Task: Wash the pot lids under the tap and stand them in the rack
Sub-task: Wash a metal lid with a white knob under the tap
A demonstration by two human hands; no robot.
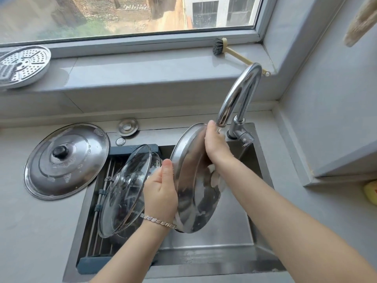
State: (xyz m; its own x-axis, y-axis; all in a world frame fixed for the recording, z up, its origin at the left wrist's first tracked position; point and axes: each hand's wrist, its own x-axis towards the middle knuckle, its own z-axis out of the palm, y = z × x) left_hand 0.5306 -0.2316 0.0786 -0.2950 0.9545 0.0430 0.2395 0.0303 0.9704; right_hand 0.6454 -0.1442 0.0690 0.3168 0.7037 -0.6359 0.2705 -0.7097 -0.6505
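A steel pot lid (193, 199) is held upright on edge over the sink (214, 248), just below the curved tap (238, 94). My left hand (161, 193) grips its left rim with the thumb up. My right hand (216, 144) lies against its upper inner face, near the spout. A glass lid (124, 190) stands tilted in the roll-up rack (100, 203) over the sink's left half. A large steel lid (65, 160) with a black knob lies flat on the counter to the left.
A perforated steamer plate (22, 66) and a dish brush (224, 50) rest on the windowsill. A small steel cap (128, 126) sits behind the sink. A yellow object (370, 193) shows at the right edge. A wall corner juts in at right.
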